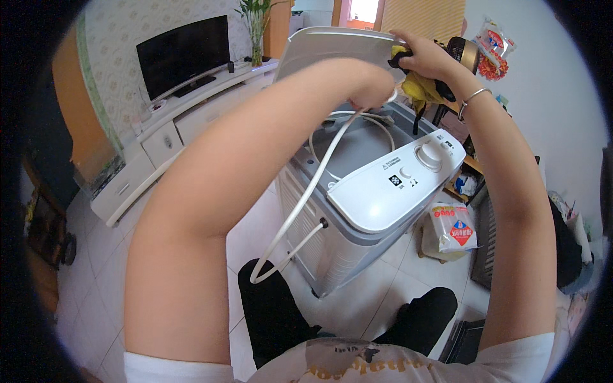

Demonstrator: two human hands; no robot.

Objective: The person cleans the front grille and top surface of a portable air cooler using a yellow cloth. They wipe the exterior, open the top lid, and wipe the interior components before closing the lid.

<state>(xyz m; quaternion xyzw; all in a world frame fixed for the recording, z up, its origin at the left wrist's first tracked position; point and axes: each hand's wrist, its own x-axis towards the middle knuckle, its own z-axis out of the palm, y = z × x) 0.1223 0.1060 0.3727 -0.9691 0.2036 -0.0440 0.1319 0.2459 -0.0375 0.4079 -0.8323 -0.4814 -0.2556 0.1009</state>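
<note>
A white and grey wheeled appliance, seemingly an air cooler [345,258], stands before me with a control panel [397,182] on top. Behind the panel lies a grey recess, and at the back a pale lid [330,45] is tilted up. My left hand [376,88] is closed around a white power cord [306,196], bent down over the recess, its fingers mostly hidden. From there the cord loops low and enters the side panel; more of it curls in the recess. My right hand [426,57] grips a yellow and black cloth [419,88], with fingertips at the lid's corner.
Left, a television [184,57] and a plant in a glass vase [257,45] stand on a white cabinet [163,143]. To the right are a stool bearing a plastic package [455,230], a shelf and a dark fan [462,52]. My knees are close to the appliance.
</note>
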